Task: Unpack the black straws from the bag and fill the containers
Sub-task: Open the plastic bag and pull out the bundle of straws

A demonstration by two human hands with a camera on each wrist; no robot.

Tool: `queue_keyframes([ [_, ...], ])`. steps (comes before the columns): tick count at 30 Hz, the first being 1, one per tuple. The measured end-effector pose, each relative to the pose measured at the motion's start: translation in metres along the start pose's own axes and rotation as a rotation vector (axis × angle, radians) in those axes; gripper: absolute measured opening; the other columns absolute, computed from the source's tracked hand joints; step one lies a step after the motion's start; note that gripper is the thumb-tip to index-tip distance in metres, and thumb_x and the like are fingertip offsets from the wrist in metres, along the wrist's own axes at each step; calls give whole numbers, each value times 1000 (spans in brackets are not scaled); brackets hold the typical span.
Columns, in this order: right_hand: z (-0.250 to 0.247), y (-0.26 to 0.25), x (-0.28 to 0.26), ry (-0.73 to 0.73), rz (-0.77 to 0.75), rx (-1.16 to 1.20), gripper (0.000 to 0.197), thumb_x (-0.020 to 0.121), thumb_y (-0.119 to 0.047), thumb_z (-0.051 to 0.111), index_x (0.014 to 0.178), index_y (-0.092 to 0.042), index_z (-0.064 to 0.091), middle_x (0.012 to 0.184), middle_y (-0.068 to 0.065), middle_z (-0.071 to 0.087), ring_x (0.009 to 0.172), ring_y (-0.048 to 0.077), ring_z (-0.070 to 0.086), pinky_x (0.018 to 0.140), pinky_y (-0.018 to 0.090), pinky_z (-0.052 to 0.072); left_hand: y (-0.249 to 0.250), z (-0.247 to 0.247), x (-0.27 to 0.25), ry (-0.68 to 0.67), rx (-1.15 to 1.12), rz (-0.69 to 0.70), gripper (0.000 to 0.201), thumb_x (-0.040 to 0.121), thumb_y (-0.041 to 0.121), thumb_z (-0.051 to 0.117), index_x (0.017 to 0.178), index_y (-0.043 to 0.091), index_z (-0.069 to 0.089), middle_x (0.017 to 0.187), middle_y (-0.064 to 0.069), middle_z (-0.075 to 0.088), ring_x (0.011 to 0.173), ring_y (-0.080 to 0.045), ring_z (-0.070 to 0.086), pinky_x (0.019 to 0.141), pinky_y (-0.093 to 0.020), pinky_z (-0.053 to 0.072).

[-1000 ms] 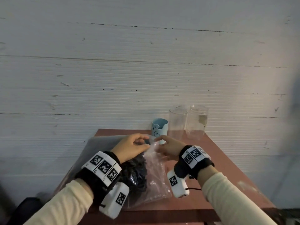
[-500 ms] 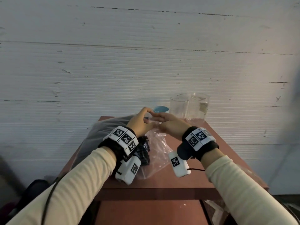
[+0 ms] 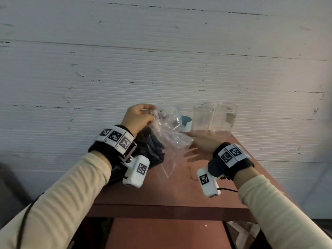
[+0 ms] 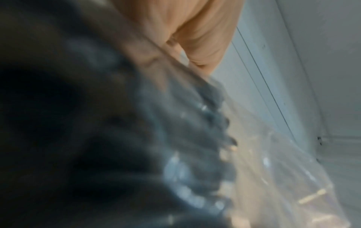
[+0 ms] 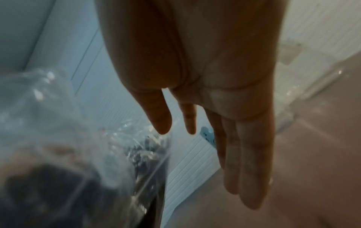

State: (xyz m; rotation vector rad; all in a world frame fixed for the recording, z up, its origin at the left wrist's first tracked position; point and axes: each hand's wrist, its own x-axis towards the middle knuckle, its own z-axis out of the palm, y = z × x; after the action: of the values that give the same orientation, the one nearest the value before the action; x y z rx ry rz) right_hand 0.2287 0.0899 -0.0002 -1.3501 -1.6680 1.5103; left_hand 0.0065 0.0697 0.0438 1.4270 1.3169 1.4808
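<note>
My left hand (image 3: 139,115) grips the top edge of a clear plastic bag (image 3: 168,133) and holds it up over the red-brown table (image 3: 179,191). Black straws (image 3: 152,150) sit bunched in the bag's lower part, also blurred in the left wrist view (image 4: 205,138). My right hand (image 3: 203,143) hovers low beside the bag with straight fingers (image 5: 248,154) and holds nothing. At the table's far edge stand a small blue cup (image 3: 186,123), a clear glass (image 3: 203,121) and a clear jar (image 3: 224,119). The bag (image 5: 58,123) fills the left of the right wrist view.
A white ribbed wall (image 3: 161,60) rises right behind the table. A dark grey cloth or bag (image 3: 115,175) lies on the table's left side under my left wrist. The table's front edge (image 3: 161,211) is close to me.
My left hand has raised the bag's top edge higher. My right hand has let go of the bag, dropped toward the table and opened flat.
</note>
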Motion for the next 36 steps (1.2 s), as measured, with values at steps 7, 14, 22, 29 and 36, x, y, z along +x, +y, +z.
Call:
queue_keyframes([
  [7, 30, -5, 10, -105, -137, 303, 56, 96, -13, 56, 141, -24, 26, 122, 23, 58, 87, 32, 64, 61, 41, 61, 12, -8, -6, -59, -218, -8, 31, 83, -14, 60, 97, 13, 66, 99, -11, 68, 85, -19, 67, 76, -29, 59],
  [14, -5, -7, -8, 111, -248, 338, 49, 91, 2, 57, 128, -20, 33, 104, 14, 69, 72, 18, 64, 68, 34, 54, -1, -1, -11, -127, -185, -31, 31, 83, -12, 63, 102, 12, 67, 106, -12, 68, 93, -22, 67, 82, -32, 58],
  [22, -12, 8, -7, 50, -73, 227, 47, 94, -2, 53, 126, -34, 39, 121, 16, 49, 96, 36, 55, 91, 50, 50, -10, 21, -20, -203, -158, -52, 34, 81, -14, 65, 103, 11, 68, 100, -7, 68, 84, -14, 68, 70, -21, 59],
  [29, -1, 5, 6, 127, -139, 254, 52, 93, 2, 51, 130, -32, 38, 101, 12, 50, 91, 32, 52, 89, 49, 49, -7, 15, -19, -193, -217, -28, 33, 81, -13, 65, 103, 12, 68, 102, -8, 69, 91, -18, 67, 79, -26, 59],
  [36, -24, -11, -3, 304, -364, 230, 23, 88, 14, 55, 94, -8, 59, 86, 7, 55, 76, 23, 68, 73, 32, 58, -15, 10, -18, -183, -121, -31, 34, 80, -11, 68, 103, 14, 68, 115, -15, 66, 102, -26, 67, 83, -31, 58],
])
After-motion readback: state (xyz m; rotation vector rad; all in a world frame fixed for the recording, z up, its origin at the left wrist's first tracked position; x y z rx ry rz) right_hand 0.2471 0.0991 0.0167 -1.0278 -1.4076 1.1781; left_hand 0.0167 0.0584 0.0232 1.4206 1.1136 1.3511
